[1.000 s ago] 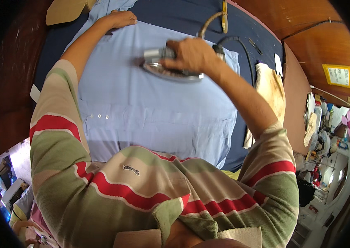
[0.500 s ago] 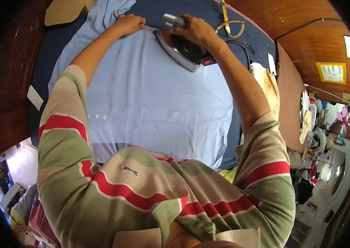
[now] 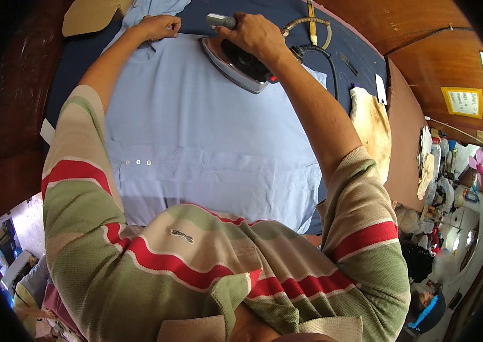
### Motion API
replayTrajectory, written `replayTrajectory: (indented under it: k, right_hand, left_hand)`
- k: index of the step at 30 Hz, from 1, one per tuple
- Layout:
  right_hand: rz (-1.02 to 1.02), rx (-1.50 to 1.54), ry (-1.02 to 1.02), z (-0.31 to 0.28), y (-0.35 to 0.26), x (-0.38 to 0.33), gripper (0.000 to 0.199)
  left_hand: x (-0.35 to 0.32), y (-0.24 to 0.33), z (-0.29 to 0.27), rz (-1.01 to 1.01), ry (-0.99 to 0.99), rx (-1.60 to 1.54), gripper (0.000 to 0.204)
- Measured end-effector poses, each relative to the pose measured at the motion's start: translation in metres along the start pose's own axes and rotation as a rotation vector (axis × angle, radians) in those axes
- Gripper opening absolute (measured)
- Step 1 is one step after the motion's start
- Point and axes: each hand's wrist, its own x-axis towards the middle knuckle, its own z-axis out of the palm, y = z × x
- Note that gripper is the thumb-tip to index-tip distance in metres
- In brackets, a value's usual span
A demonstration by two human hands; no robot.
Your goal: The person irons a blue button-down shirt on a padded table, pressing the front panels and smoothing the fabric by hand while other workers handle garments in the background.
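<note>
Right hand (image 3: pixel 257 37) grips black-and-silver iron (image 3: pixel 241 60) near surface's (image 3: pixel 341 44) far edge. Left hand (image 3: pixel 160 27), curled, pinch unclear, apparently steadies pale-blue cloth (image 3: pixel 196 131).

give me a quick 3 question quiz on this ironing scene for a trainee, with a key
1. Multiple choice: which hand holds the iron?
a) left
b) right
2. True or false: the stained pale cloth lies to the right of the blue garment.
3. Fill in: the row of white buttons on the blue garment shows ___ of them.

Key:
1. b, the right hand
2. True
3. Three
</note>
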Motion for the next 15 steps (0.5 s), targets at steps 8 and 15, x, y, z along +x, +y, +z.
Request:
replayTrajectory:
  k: [8, 15]
  right_hand:
    - [-0.051, -0.009, -0.055, -0.008, 0.01, -0.007, 0.053]
    - [0.229, -0.033, 0.022, -0.031, 0.118, -0.085, 0.062]
  left_hand:
    - [0.011, 0.004, 0.008, -0.103, -0.007, 0.05, 0.018]
    - [0.019, -0.009, 0.014, -0.112, -0.042, -0.024, 0.019]
